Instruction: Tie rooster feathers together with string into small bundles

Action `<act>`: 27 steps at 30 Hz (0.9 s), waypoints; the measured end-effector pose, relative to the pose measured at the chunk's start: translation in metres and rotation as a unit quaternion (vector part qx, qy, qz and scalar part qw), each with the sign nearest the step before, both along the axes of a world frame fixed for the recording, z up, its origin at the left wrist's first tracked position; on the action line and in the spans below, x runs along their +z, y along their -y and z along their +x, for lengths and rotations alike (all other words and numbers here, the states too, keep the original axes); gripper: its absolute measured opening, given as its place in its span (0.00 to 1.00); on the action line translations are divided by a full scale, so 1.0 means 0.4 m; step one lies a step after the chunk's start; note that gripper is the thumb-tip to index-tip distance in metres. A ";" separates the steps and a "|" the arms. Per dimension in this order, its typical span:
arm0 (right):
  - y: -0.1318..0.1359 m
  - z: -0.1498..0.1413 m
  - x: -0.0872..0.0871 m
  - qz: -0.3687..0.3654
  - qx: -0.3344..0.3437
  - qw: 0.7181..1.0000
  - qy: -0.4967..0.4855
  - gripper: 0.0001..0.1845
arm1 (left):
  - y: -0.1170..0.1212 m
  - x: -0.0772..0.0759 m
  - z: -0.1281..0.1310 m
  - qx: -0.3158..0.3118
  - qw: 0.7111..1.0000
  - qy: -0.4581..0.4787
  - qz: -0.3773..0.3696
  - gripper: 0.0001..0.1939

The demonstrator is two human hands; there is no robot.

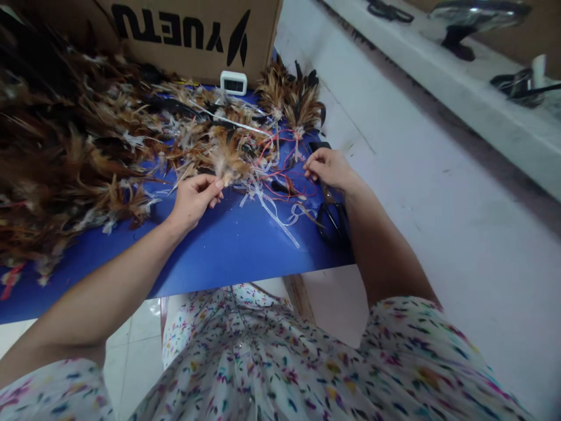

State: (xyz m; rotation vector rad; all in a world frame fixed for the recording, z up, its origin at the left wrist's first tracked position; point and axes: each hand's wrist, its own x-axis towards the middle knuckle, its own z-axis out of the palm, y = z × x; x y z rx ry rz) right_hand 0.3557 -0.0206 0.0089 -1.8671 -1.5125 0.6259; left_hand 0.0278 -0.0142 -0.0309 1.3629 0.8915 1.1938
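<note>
as hands [193,200] pinch downy feathers [228,155], perhaps thin red string [280,173]

A small handicraft workspace, in a workshop or a corner of a home: loose feathers [87,146] heap across a blue-topped table [210,251], with feather bunches [302,108] standing at the back. Red string [287,175], clear ribbon [278,219] and black-handled scissors [333,222] lie among them, marking handwork. A printed cardboard box [184,55] and a small white digital display [234,83] back the table, beside a plain pale wall [403,169] with a cluttered ledge [421,55], above a tiled floor [140,351].
</note>
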 end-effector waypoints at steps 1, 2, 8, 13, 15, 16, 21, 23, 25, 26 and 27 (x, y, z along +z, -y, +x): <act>0.016 -0.013 0.009 0.009 -0.004 0.999 -0.054 0.12 | 0.000 0.000 0.000 -0.003 1.000 0.005 0.000 0.18; 0.031 -0.028 0.018 0.018 -0.005 0.995 -0.094 0.13 | 0.000 0.000 0.000 -0.008 1.000 0.013 -0.003 0.19; 0.091 -0.150 0.055 0.084 0.025 0.976 -0.197 0.11 | 0.007 0.009 0.003 -0.061 0.993 0.079 -0.070 0.21; 0.101 -0.269 0.038 0.072 0.064 0.971 -0.218 0.12 | 0.017 0.012 0.003 -0.084 0.980 0.139 -0.118 0.21; 0.098 -0.307 0.022 0.057 0.080 0.969 -0.227 0.14 | 0.019 0.011 0.003 -0.082 0.978 0.144 -0.128 0.20; 0.096 -0.323 0.013 0.048 0.088 0.967 -0.233 0.15 | 0.020 0.011 0.004 -0.082 0.977 0.145 -0.133 0.20; 0.089 -0.367 -0.012 0.005 0.117 0.956 -0.270 0.15 | 0.026 0.012 0.005 -0.099 0.971 0.151 -0.159 0.21; 0.091 -0.374 -0.015 -0.011 0.116 0.951 -0.288 0.14 | 0.029 0.011 0.006 -0.103 0.970 0.147 -0.167 0.22; 0.094 -0.378 -0.019 -0.030 0.112 0.945 -0.305 0.13 | 0.031 0.010 0.007 -0.109 0.969 0.146 -0.167 0.23; 0.096 -0.379 -0.021 -0.041 0.111 0.942 -0.313 0.14 | 0.032 0.010 0.008 -0.113 0.969 0.146 -0.163 0.23; 0.096 -0.380 -0.023 -0.052 0.111 0.940 -0.320 0.14 | 0.032 0.010 0.009 -0.116 0.970 0.144 -0.158 0.23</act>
